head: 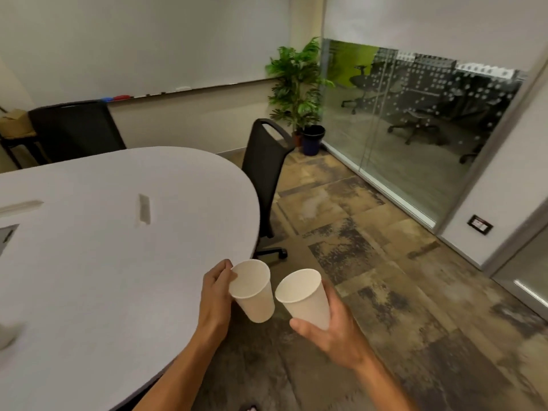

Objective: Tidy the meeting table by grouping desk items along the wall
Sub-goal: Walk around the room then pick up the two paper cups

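White cups [253, 292], grey table [103, 262], black chair [264, 173].

A white paper cup [253, 290] is gripped by the left hand [215, 295] just past the rounded edge of the grey meeting table [103, 262], and a second white paper cup [305, 296] is held tilted in the right hand [335, 330] close beside it. Beyond the table, a black office chair [267, 170] is seen pushed against its edge, with a potted plant [299, 84] standing in the corner by the glass wall [415, 129].

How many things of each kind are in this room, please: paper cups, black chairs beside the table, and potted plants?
Paper cups: 2, one in the left hand at, one in the right hand at
Black chairs: 2
Potted plants: 1
Total: 5
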### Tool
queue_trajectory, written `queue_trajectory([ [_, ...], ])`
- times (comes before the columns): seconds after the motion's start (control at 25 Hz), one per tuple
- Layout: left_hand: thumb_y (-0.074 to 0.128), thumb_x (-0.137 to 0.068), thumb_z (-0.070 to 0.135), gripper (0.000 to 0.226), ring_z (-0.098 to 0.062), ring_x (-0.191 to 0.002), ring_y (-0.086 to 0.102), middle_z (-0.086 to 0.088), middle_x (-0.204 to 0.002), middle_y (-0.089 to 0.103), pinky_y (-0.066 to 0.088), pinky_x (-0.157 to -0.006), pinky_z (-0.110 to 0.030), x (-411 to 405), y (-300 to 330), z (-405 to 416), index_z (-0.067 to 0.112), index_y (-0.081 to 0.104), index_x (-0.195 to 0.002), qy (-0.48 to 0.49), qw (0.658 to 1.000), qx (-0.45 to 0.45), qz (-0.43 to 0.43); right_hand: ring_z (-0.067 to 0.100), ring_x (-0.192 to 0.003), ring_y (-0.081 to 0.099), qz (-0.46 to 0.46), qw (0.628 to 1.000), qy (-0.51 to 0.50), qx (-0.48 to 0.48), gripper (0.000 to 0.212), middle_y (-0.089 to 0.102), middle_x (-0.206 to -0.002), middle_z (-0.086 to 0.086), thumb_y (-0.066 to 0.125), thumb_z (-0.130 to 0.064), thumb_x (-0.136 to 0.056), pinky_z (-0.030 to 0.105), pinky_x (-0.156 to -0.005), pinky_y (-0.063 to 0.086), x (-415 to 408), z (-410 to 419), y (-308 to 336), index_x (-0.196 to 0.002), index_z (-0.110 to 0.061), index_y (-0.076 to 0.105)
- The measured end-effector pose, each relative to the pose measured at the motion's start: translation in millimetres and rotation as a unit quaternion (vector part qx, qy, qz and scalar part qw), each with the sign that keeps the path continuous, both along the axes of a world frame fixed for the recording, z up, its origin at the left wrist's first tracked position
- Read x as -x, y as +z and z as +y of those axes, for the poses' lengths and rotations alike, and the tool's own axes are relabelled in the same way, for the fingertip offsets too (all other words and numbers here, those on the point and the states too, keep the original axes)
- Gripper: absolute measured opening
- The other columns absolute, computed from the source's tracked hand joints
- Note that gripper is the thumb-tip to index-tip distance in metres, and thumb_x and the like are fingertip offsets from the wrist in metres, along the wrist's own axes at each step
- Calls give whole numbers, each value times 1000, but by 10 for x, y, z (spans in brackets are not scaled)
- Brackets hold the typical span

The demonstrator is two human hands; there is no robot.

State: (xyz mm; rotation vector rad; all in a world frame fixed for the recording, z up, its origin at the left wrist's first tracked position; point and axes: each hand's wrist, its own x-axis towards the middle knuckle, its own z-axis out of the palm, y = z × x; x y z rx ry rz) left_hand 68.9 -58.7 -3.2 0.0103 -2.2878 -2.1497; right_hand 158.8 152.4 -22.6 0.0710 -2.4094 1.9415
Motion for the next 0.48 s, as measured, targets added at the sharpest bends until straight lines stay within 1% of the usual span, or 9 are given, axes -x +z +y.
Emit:
queue_trajectory([
  [0.08, 43, -84, 32, 33, -18, -65, 34, -3, -63, 36, 25, -63, -40, 200, -68, 381, 14, 31, -60, -9, 999, -20, -23, 16, -103, 65, 3, 999, -15, 42, 68, 64, -115, -11, 82, -47, -71, 37, -80, 59, 115, 117, -3, -129, -45, 47],
  [0.16, 42, -83, 44, 38, -22, -69, 39, -5, -65, 44, 30, -63, -40, 428, -114, 737, 12, 36, -65, -18, 998, -32, -49, 21, -104, 66, -2, 995, -47, 84, 67, 66, -115, -4, 82, -46, -70, 41, -81, 59, 277, 251, -28, -129, -39, 50],
  [0.24, 42, -85, 54, 46, -27, -76, 46, -8, -73, 51, 37, -68, -41, 645, -107, 1077, 11, 43, -69, -28, 996, -54, -72, 22, -105, 67, -9, 989, -89, 113, 68, 67, -116, -2, 84, -45, -69, 41, -80, 59, 491, 430, -57, -129, -37, 52],
  [0.28, 43, -90, 56, 48, -28, -79, 50, -8, -75, 56, 40, -70, -40, 768, -79, 1253, 13, 47, -71, -36, 994, -71, -75, 22, -105, 67, -12, 986, -113, 124, 70, 67, -117, -1, 84, -45, -68, 39, -79, 59, 630, 545, -78, -130, -35, 52],
  [0.32, 42, -94, 60, 50, -27, -81, 55, -7, -80, 61, 43, -73, -39, 911, -73, 1418, 15, 53, -76, -64, 992, -82, -71, 22, -105, 67, -12, 982, -135, 134, 72, 68, -117, -1, 84, -45, -68, 38, -78, 59, 791, 668, -91, -131, -33, 52],
  [0.36, 40, -92, 68, 54, -27, -85, 59, -8, -88, 66, 47, -76, -39, 1072, -84, 1577, 17, 57, -85, -116, 986, -97, -69, 22, -104, 68, -10, 977, -157, 143, 73, 68, -116, -2, 84, -45, -67, 37, -77, 59, 966, 792, -104, -132, -33, 52],
  [0.4, 40, -85, 77, 61, -27, -92, 63, -7, -99, 69, 50, -80, -43, 1263, -125, 1719, 21, 59, -99, -178, 975, -107, -73, 20, -104, 68, -8, 972, -179, 150, 72, 69, -116, -3, 84, -45, -67, 35, -76, 59, 1153, 916, -109, -131, -35, 52],
  [0.44, 45, -77, 83, 69, -26, -101, 65, -5, -110, 69, 52, -87, -45, 1476, -172, 1849, 26, 55, -114, -229, 964, -108, -80, 19, -104, 68, -4, 968, -201, 154, 70, 69, -117, -5, 83, -45, -67, 34, -76, 59, 1354, 1049, -122, -130, -37, 53],
  [0.48, 53, -72, 83, 77, -23, -108, 64, 0, -119, 66, 54, -92, -46, 1662, -197, 1949, 30, 48, -127, -270, 954, -100, -81, 18, -105, 68, -1, 963, -216, 159, 68, 69, -117, -4, 83, -44, -67, 34, -77, 58, 1535, 1163, -125, -129, -37, 54],
])
